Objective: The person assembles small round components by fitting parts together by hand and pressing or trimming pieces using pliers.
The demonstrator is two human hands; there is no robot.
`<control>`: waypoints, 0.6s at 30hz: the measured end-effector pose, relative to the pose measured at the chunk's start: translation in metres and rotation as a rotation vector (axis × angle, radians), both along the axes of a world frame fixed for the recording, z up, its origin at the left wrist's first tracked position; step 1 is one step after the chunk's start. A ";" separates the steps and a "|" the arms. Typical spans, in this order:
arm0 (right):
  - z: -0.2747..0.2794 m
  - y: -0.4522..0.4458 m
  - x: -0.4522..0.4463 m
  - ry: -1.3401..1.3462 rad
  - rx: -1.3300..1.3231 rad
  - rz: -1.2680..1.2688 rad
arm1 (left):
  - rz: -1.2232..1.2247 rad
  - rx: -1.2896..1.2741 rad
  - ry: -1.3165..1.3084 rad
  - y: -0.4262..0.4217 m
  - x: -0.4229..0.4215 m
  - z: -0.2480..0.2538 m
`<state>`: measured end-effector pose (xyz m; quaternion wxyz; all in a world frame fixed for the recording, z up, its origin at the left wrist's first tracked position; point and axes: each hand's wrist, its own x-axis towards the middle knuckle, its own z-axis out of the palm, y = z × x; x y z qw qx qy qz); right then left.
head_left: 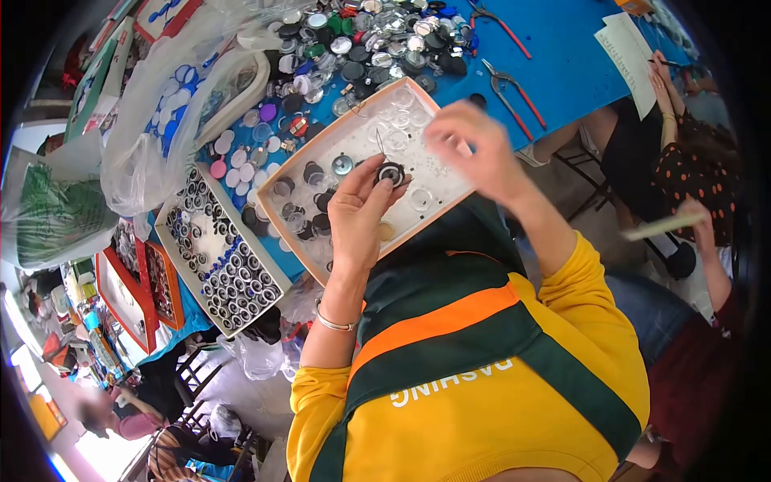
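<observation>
My left hand (357, 210), with a bracelet at the wrist, pinches a small black round part (390, 173) with a shiny middle between thumb and fingers. A thin, wire-like piece (381, 143) sticks up beside it. To its right, my right hand (475, 153) is raised over the tray's edge, smeared by motion; whether its fingers hold anything cannot be made out. Below both hands lies a shallow tray (301, 255) with an orange rim. In it are clear round discs (421, 198), dark discs (314, 173) and tiny dark bits.
Left of the tray stands a white box (265, 277) of black rings. Beyond lie heaped round caps (377, 40), a plastic bag (136, 173) and red-handled pliers (514, 100) on the blue tablecloth (566, 48). People sit at right, one with a hand (660, 76) by a paper (628, 60).
</observation>
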<state>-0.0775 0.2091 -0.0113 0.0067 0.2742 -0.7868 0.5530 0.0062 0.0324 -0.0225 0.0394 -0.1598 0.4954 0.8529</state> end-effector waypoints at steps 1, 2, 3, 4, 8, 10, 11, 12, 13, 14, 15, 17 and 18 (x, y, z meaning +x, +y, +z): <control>0.003 -0.010 0.006 0.144 0.036 0.067 | 0.005 0.028 0.006 0.003 -0.001 0.000; 0.001 -0.015 0.009 0.174 0.043 0.069 | 0.015 0.045 0.013 0.004 -0.001 0.000; -0.005 -0.021 0.012 0.204 0.048 0.074 | 0.028 0.060 0.019 0.005 0.000 -0.001; -0.009 -0.024 0.014 0.235 0.052 0.082 | 0.045 0.075 0.025 0.006 0.000 -0.001; -0.013 -0.029 0.019 0.287 0.079 0.032 | 0.047 -0.116 0.076 0.010 0.002 -0.005; -0.014 -0.029 0.023 0.108 0.037 0.034 | 0.036 -0.244 0.093 0.015 0.002 -0.005; -0.014 -0.029 0.024 0.021 0.017 0.032 | 0.038 -0.248 0.083 0.015 0.002 -0.006; -0.017 -0.029 0.024 0.130 0.027 0.017 | 0.038 -0.251 0.074 0.015 0.001 -0.008; -0.021 -0.030 0.025 0.240 0.040 0.003 | 0.037 -0.253 0.066 0.016 -0.001 -0.010; -0.024 -0.029 0.025 0.348 0.052 -0.009 | 0.025 -0.307 0.070 0.016 -0.004 -0.010; -0.024 -0.026 0.025 0.385 0.053 -0.012 | 0.017 -0.363 0.072 0.015 -0.007 -0.010; -0.026 -0.021 0.026 0.452 0.042 -0.008 | -0.035 -0.835 0.178 0.008 -0.012 -0.009; -0.027 -0.020 0.027 0.486 0.033 -0.003 | -0.057 -1.058 0.239 0.003 -0.016 -0.007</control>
